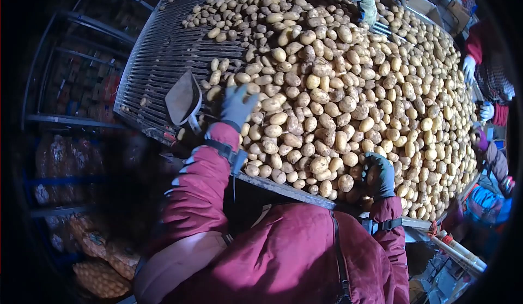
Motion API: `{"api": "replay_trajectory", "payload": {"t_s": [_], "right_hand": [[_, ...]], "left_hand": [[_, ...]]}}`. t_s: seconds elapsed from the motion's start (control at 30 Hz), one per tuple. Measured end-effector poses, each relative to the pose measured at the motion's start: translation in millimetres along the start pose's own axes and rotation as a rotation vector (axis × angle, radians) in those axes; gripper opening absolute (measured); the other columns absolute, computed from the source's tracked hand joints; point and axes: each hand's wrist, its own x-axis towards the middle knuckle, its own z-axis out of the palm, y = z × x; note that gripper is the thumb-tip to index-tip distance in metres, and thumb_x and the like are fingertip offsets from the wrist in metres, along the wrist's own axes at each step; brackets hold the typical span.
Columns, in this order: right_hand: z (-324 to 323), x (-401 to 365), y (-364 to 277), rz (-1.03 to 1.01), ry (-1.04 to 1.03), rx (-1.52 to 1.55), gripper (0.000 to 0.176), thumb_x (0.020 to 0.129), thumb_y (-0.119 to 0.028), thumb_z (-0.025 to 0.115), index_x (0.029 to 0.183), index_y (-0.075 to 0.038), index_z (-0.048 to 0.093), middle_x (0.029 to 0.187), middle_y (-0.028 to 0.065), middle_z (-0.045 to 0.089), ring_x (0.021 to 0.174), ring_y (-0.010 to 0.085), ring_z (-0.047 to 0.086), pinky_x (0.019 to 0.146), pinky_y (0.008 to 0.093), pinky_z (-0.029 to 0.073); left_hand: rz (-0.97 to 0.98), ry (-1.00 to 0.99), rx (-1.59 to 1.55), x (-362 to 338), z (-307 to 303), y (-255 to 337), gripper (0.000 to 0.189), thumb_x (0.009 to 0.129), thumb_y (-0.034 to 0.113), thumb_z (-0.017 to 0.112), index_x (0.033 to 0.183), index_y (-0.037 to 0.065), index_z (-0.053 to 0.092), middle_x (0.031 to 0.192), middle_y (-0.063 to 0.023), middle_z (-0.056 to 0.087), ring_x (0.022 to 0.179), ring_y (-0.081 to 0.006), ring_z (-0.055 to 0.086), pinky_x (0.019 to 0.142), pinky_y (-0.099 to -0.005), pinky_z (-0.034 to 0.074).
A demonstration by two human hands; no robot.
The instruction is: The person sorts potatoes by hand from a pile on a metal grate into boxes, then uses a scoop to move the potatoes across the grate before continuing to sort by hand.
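Left hand (238,105) centre-left, gloved, fingers spread on potatoes (348,86) heaped centre to upper right. Right hand (379,174) lower right, curled among them, grip unclear. Best to rake shallowly, away from the roller bench (158,53) edge.

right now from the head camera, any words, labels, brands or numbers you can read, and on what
No text can be read in this view.
Boxes on the left shelves: red patches, too dark and blurred to read.
Cartons at the top right: no legible print.
Red jacket, slatted belt, potatoes: no marks show.
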Motion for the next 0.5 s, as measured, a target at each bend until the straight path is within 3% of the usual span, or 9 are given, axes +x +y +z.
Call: {"api": "replay_trajectory", "payload": {"t_s": [0.03,0.1,0.13,0.2,0.23,0.37,0.4,0.43,0.5], "right_hand": [[-2.4,-1.1,1.4,-0.003,-0.009,-0.007,0.021,0.093,-0.019,0.062,0.101,-0.002,0.072,0.075,0.0035,0.061,0.061,0.0133,0.056,0.051,0.0284,0.046],[-2.1,-1.4,4.8,-0.600,-0.032,-0.699,0.021,0.094,-0.018,0.061,0.101,-0.002,0.072,0.075,0.0036,0.061,0.061,0.0136,0.056,0.051,0.0285,0.046],[1.2,-0.6,1.1,0.008,-0.003,0.078,0.021,0.093,-0.017,0.061,0.102,-0.002,0.072,0.075,0.0041,0.062,0.060,0.0139,0.056,0.051,0.0286,0.046],[0.5,1.8,2.9,0.017,0.000,0.049,0.024,0.095,-0.021,0.059,0.105,-0.003,0.070,0.075,0.0034,0.061,0.060,0.0132,0.055,0.052,0.0279,0.046],[0.3,1.7,1.8,0.032,0.009,0.024,0.028,0.097,-0.026,0.057,0.109,-0.003,0.068,0.076,0.0026,0.061,0.060,0.0125,0.054,0.052,0.0271,0.046],[-8.6,7.2,15.4,-0.245,-0.004,-0.314,0.021,0.093,-0.018,0.063,0.103,-0.001,0.072,0.075,0.0050,0.063,0.060,0.0144,0.057,0.052,0.0285,0.048],[-5.9,3.8,5.0,-0.034,0.017,-0.067,0.021,0.091,-0.015,0.064,0.105,-0.001,0.072,0.078,0.0050,0.065,0.063,0.0141,0.060,0.056,0.0280,0.050],[4.1,-2.8,-8.6,0.145,0.065,0.132,0.021,0.091,-0.013,0.065,0.107,-0.001,0.072,0.080,0.0048,0.066,0.066,0.0127,0.062,0.058,0.0273,0.051],[-9.8,3.4,16.5,-0.483,-0.007,-0.648,0.019,0.090,-0.014,0.066,0.102,0.000,0.072,0.078,0.0043,0.065,0.063,0.0129,0.060,0.056,0.0272,0.050]], "left_hand": [[-0.087,-0.332,-0.596,6.8,-102.4,3.7,0.062,0.087,0.052,0.071,0.138,0.018,0.060,0.133,-0.0175,0.052,0.121,-0.0373,0.055,0.101,-0.0447,0.047],[0.131,-0.108,-1.026,-17.5,-57.8,31.6,0.058,0.086,0.051,0.072,0.133,0.019,0.064,0.136,-0.0164,0.050,0.124,-0.0384,0.051,0.101,-0.0468,0.047],[0.187,-0.209,-0.832,-26.6,-49.2,51.6,0.057,0.085,0.050,0.073,0.133,0.020,0.065,0.136,-0.0158,0.051,0.124,-0.0384,0.051,0.101,-0.0474,0.047],[0.318,-0.313,-0.720,-31.7,-80.2,61.5,0.052,0.086,0.044,0.075,0.132,0.022,0.066,0.136,-0.0144,0.051,0.120,-0.0383,0.051,0.103,-0.0487,0.045],[0.437,-0.083,-0.824,-29.9,-74.0,57.5,0.048,0.087,0.040,0.075,0.131,0.021,0.067,0.132,-0.0135,0.053,0.117,-0.0380,0.051,0.102,-0.0471,0.045],[0.104,0.021,-1.279,36.9,-80.8,38.0,0.046,0.087,0.031,0.078,0.127,0.012,0.068,0.128,-0.0166,0.057,0.110,-0.0340,0.057,0.100,-0.0433,0.048],[0.079,0.024,-0.928,68.1,-10.1,39.2,0.050,0.089,0.035,0.075,0.131,0.010,0.064,0.132,-0.0188,0.056,0.113,-0.0366,0.059,0.100,-0.0423,0.050],[-0.136,-0.001,-1.100,82.8,-65.9,31.9,0.061,0.092,0.045,0.069,0.141,0.010,0.056,0.140,-0.0217,0.054,0.122,-0.0390,0.057,0.102,-0.0437,0.049],[-0.513,-0.765,-1.767,134.1,20.7,40.7,0.077,0.092,0.060,0.060,0.153,0.017,0.042,0.150,-0.0274,0.045,0.136,-0.0429,0.047,0.108,-0.0486,0.044]]}}
